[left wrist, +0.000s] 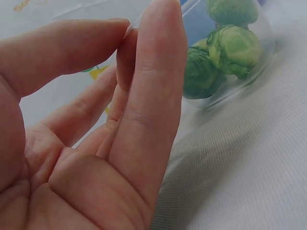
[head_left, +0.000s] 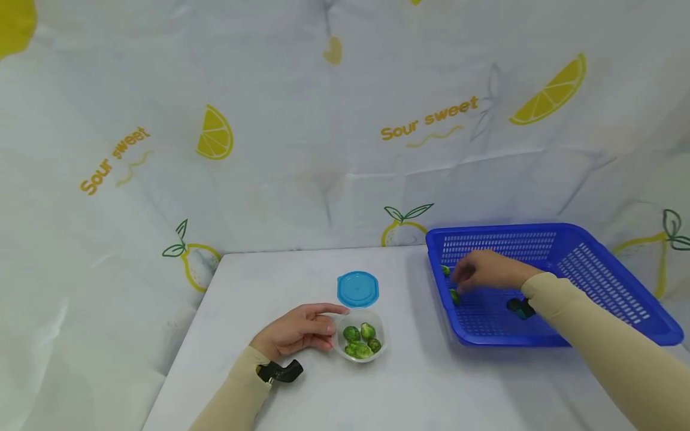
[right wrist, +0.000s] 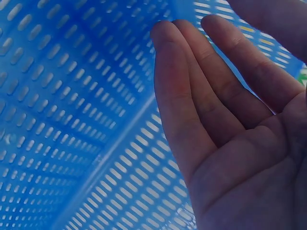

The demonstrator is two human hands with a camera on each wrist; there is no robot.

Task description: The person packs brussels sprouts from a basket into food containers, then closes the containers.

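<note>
"When counting from the lower centre of the frame, what to enter first?"

"Left hand (head_left: 299,329), pinching the edge of a clear plastic container (head_left: 361,317) between thumb and fingers. See left wrist view: sliver of clear edge at the thumb tip."

"Inside the container?"

"Brussels sprouts (head_left: 368,331), green, four visible in the head view, clustered at the bottom, just below the middle of the frame."

"Other hand?"

"Right hand (head_left: 489,270), lowered into a blue basket (head_left: 609,287) with slotted walls, right side of the frame. Blurred at the fingertips in the head view. In the right wrist view: fingers relaxed and lightly bent, thumb apart, palm bare of any held thing."

"Contents of the basket?"

"Two loose sprouts (head_left: 455,296) visible, one farther back than the other, along the left wall, near the right fingertips. Contact with the fingers: impossible to tell."

"Remainder?"

"One round blue lid (head_left: 358,288), flat on the white table (head_left: 269,275), just above the container in the frame. One white backdrop (head_left: 302,179) across the upper frame, printed with lemons and, twice, 'Sour sweet'. One black wrist strap (head_left: 286,371), lower centre-left. Two pale sleeves (head_left: 604,341), lower left and lower right."
</note>
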